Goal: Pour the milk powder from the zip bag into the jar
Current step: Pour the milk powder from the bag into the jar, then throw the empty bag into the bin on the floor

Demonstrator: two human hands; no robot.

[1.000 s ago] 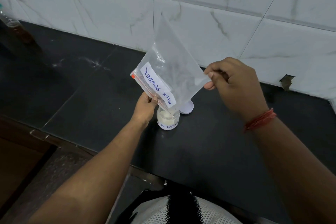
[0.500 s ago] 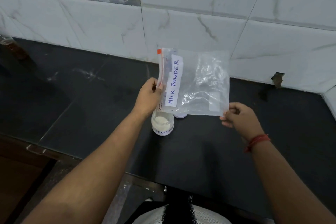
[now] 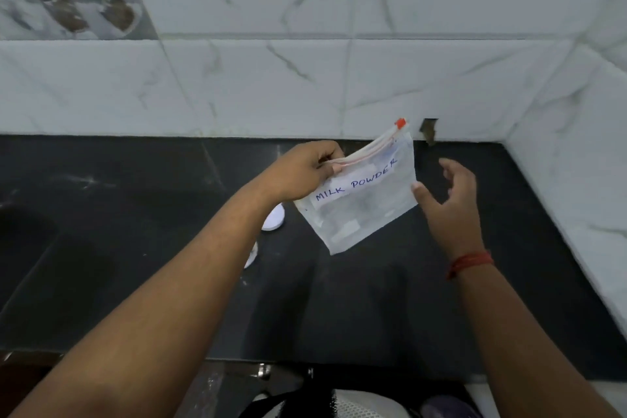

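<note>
Nearest the camera, two bare forearms reach forward over a black stone counter [image 3: 339, 309]; the right one carries a red thread band [image 3: 470, 263] at the wrist. Partly hidden behind the left forearm, a small sliver of the jar [image 3: 251, 256] shows on the counter, and just beyond it lies a white round lid [image 3: 274, 219], also half covered by the arm; whether the two touch cannot be told.

Further out, the left hand [image 3: 302, 173] pinches the zip bag [image 3: 363, 200] at one end of its zipper edge, fingers curled around the seal strip. The bag hangs clear of the counter, tilted, with the zipper edge uppermost and running up and away toward its red slider [image 3: 400, 123]. A white label [image 3: 356, 181] handwritten "MILK POWDER" runs along the bag below the zipper. The bag looks flat and transparent; little or no powder can be made out inside.

The right hand [image 3: 448, 200] is to the right of the bag with its fingers loosely spread and relaxed, holding nothing; only the thumb tip meets the bag's right edge.

Farthest back, white marble-patterned wall tiles [image 3: 305, 78] rise from the counter's rear edge, with a small chipped gap [image 3: 429, 131] at the base of the wall behind the slider.
</note>
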